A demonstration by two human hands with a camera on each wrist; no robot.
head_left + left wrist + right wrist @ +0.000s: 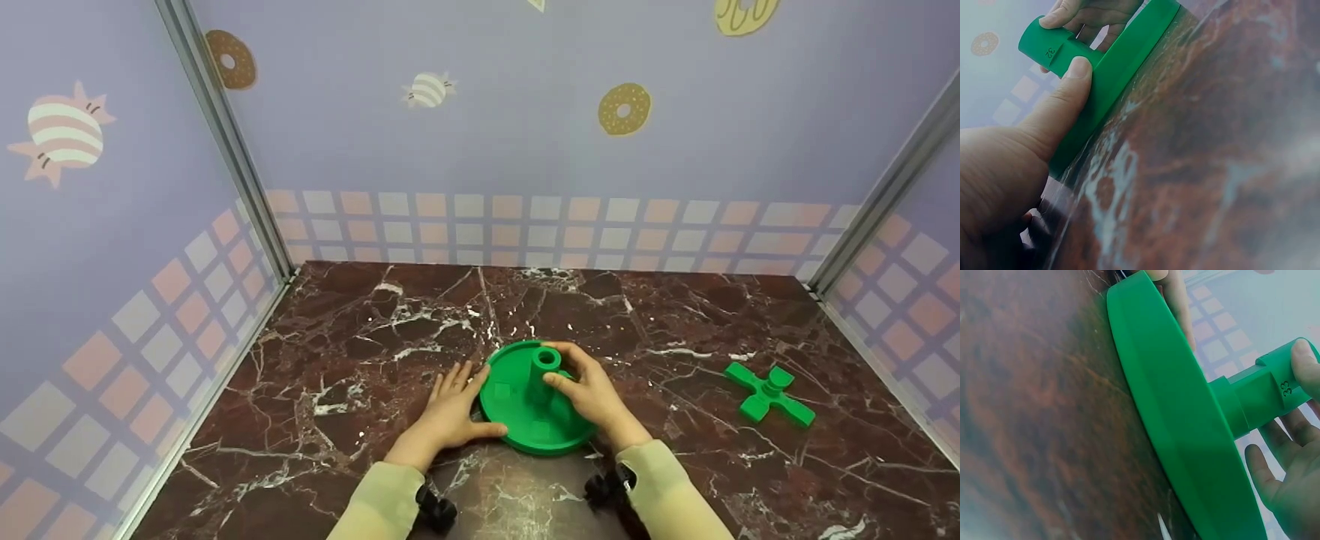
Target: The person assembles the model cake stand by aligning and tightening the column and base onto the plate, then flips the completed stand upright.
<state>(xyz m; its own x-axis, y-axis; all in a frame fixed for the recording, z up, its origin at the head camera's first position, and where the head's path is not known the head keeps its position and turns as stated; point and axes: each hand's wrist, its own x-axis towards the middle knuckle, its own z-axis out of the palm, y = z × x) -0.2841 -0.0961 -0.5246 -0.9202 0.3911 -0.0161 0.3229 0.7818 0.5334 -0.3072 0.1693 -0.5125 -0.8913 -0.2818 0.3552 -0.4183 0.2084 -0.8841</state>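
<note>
Table (675,322): dark red-brown, white-veined. Walls (495,150): lilac, doughnut and sweet motifs above pink and white squares; metal posts (225,142) at the corners. Round green base (517,412): on the table, between the hands. Green tube (540,382): upright on the base (32 and 33 legible in the wrist views). Green cross piece (771,395): well apart, right. Left hand (450,409): fingers extended and spread, touching the base's rim. Right hand (592,386): thumb and fingers curled around the tube, gripping it.

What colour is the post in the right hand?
The hollow post is green with dark digits, clearest in the right wrist view.
</note>
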